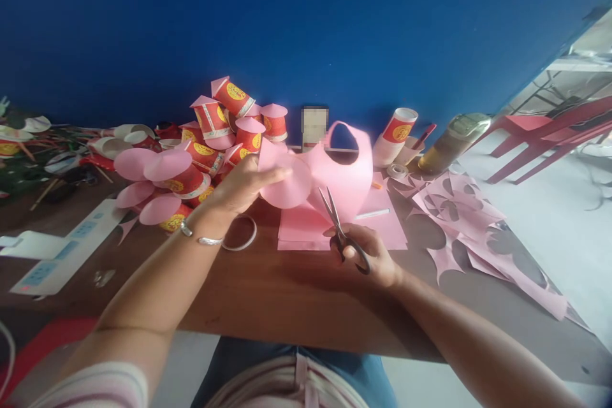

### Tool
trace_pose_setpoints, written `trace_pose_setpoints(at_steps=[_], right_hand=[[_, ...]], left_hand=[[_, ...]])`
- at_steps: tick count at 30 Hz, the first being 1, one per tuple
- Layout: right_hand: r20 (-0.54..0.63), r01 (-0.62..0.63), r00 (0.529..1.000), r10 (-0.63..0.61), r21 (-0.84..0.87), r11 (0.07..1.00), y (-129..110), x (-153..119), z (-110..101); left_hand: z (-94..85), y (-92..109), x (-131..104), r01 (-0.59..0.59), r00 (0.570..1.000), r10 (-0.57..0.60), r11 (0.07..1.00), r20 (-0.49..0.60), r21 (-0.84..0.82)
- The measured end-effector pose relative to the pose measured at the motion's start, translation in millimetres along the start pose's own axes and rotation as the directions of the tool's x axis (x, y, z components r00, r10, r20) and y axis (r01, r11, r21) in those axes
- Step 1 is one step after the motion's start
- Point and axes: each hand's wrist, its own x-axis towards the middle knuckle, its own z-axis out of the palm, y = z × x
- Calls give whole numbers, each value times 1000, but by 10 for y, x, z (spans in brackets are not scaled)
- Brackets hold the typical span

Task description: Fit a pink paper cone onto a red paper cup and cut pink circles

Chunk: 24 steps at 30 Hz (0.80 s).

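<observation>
My left hand (246,182) pinches a sheet of pink paper (342,175), thumb pressed on a round part at its left end. A large round hole is cut through the sheet's upper right. In my right hand (370,252) is a pair of scissors (342,229), fingers through the black handles. Their blades point up and stand slightly apart, close to the paper's lower edge. Beneath lies a stack of flat pink paper (306,233) on the brown table (268,299). A white ring (240,248) rests by my left wrist.
Several red paper cups with pink cone tops (234,99) are heaped at the back left. Pink offcuts (459,217) spread over the right side. A bottle (454,143) and a cup stack (396,134) stand back right. A white power strip (67,248) lies left.
</observation>
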Motion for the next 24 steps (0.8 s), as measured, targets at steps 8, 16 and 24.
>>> trace_pose_setpoints(at_steps=[8,16,24], right_hand=[[-27,-87,996,87,-29,996,23,2,-3],[-46,-118,992,119,20,993,41,27,18],[-76,-99,993,95,-39,994,46,42,25]], left_hand=[[145,-210,65,189,977,-178,978,114,-92],[160,-291,59,247,953,-223,964,203,-99],[222,-377,50,249,936,-217,965,279,-84]])
